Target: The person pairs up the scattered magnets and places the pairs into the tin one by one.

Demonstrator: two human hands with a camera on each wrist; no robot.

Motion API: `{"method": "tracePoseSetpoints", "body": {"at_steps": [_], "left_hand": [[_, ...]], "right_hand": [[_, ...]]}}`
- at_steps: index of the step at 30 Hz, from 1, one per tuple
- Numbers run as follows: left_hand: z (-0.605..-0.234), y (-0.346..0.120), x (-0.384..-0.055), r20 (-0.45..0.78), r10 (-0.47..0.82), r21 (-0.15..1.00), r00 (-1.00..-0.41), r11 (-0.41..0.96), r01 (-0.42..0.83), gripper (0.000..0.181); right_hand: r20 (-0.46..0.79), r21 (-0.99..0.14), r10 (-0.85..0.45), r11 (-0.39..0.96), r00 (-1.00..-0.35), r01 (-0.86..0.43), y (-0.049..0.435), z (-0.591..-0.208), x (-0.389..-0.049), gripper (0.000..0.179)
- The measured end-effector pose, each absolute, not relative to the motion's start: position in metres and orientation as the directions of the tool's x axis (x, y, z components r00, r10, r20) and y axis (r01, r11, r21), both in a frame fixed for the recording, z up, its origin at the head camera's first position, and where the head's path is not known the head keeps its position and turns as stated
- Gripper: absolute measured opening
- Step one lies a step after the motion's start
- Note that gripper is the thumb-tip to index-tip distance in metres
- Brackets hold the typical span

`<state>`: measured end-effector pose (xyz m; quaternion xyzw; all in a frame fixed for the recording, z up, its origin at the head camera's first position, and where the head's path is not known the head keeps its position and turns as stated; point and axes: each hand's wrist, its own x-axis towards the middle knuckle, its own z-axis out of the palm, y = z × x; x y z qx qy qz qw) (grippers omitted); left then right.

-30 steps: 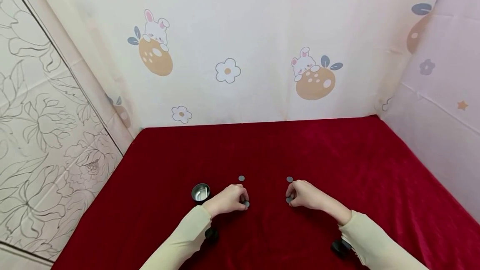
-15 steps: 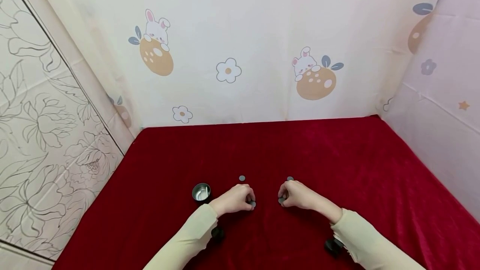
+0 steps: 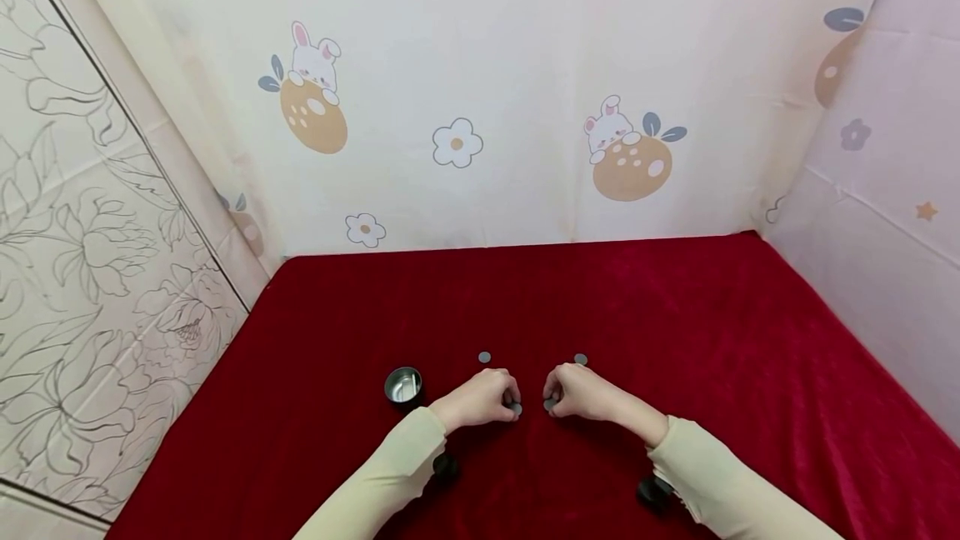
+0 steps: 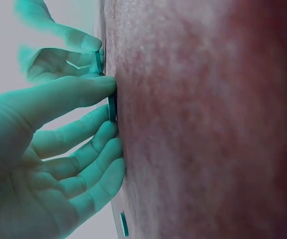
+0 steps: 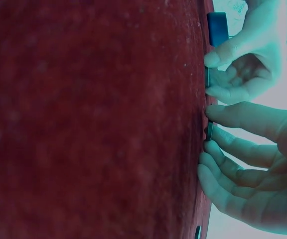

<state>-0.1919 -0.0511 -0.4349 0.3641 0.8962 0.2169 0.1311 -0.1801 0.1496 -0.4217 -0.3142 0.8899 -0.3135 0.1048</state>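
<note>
My left hand (image 3: 483, 397) pinches a thin grey disc (image 3: 515, 409) by its edges, low over the red cloth. Facing it across a narrow gap, my right hand (image 3: 585, 392) pinches a second grey disc (image 3: 551, 404) between thumb and fingers. In the left wrist view the left-hand disc (image 4: 112, 107) stands edge-on between thumb and fingertips, right at the cloth. The right wrist view gives the same sight of the right-hand disc (image 5: 210, 130). Two more grey discs lie flat beyond the hands, one at the left (image 3: 484, 357) and another at the right (image 3: 581, 359).
A small round metal tin (image 3: 403, 387) with a shiny inside sits left of my left hand. Red velvet cloth (image 3: 525, 298) covers the table. Printed curtains (image 3: 525, 190) rise behind it and at the right; a flower-patterned panel (image 3: 97, 273) borders the left.
Both hands have slid toward each other, the left one rightward and the right one leftward, each with its disc. The gap between the discs has narrowed. The far discs and the tin stay put.
</note>
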Motion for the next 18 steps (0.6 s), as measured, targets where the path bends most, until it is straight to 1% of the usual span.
{"method": "tracePoseSetpoints", "body": {"at_steps": [5, 18], "left_hand": [[-0.436, -0.047, -0.194, -0.084, 0.706, 0.472, -0.703, 0.649, 0.596, 0.009], [-0.438, -0.042, -0.194, -0.092, 0.702, 0.485, -0.706, 0.651, 0.584, 0.009]], "right_hand": [[0.005, -0.621, -0.623, 0.612, -0.783, -0.491, 0.145, -0.424, -0.181, 0.009], [0.015, -0.602, -0.617, 0.623, -0.787, -0.5, 0.136, -0.428, -0.181, 0.008]]}}
